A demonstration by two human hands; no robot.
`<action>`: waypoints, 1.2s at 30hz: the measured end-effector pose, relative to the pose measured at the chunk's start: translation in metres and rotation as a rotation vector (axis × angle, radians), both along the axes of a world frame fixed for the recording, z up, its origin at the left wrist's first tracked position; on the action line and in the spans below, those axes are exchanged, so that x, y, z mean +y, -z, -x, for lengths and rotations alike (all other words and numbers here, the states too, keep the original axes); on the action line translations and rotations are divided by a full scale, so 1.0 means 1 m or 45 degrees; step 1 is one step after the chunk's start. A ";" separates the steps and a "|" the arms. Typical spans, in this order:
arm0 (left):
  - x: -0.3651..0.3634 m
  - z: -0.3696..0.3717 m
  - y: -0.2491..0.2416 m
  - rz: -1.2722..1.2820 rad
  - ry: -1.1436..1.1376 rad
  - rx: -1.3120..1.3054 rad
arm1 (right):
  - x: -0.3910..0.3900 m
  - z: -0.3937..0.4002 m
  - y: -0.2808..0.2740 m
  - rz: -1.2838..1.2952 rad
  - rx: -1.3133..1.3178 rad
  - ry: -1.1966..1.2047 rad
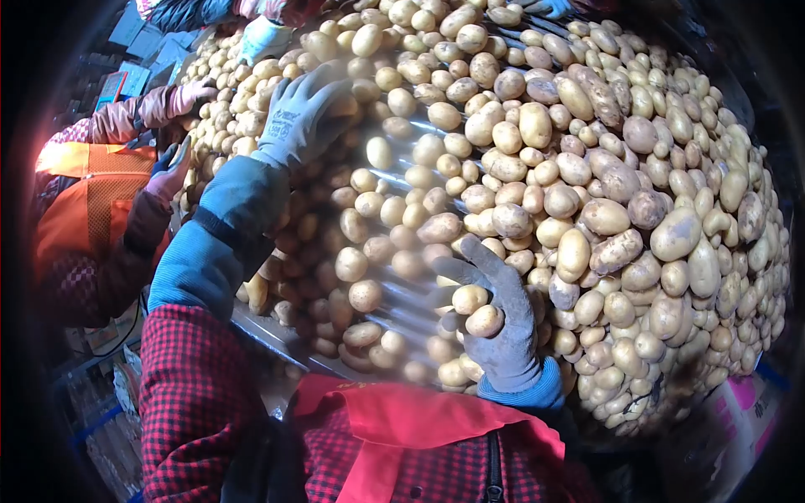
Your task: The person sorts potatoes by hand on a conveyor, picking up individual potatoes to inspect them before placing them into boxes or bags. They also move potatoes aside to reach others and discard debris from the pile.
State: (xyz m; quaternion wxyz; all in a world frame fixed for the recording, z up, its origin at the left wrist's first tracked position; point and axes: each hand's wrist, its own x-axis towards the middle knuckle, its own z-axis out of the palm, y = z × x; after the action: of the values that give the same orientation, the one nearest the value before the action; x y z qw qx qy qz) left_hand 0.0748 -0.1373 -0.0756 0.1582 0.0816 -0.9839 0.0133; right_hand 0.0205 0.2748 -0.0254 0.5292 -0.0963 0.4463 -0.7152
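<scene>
My left hand (298,117), in a pale grey work glove, reaches over the far left of a big potato heap, its fingers spread across the potatoes. In a darker, soiled grey glove, my right hand (507,310) curves around two small potatoes (484,321) at its palm. Between my hands, loose potatoes (366,295) lie scattered and partly blurred over shiny metal rollers (402,323). Under my left forearm, more potatoes sit in shadow.
A large mound of potatoes (604,218) fills the right side. On the left, a person in an orange vest (101,189) has both hands at the heap's edge. Other gloved hands (265,38) work at the far side. A pink-and-white printed sack (729,427) stands at lower right.
</scene>
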 end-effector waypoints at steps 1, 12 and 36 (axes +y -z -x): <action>-0.004 0.001 0.002 -0.017 -0.015 0.014 | -0.001 0.000 0.001 0.011 0.020 0.003; -0.033 0.016 0.004 0.294 -0.579 -0.078 | -0.002 -0.002 0.008 0.059 -0.176 0.060; 0.185 -0.147 -0.052 -0.435 0.149 -0.346 | -0.007 -0.011 0.008 0.045 -0.173 0.158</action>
State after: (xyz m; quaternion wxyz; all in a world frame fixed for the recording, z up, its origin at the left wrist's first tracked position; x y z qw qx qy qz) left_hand 0.2221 0.0482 -0.0233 0.0084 0.0475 -0.9873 -0.1516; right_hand 0.0314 0.2682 -0.0331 0.5112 -0.0290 0.4018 -0.7592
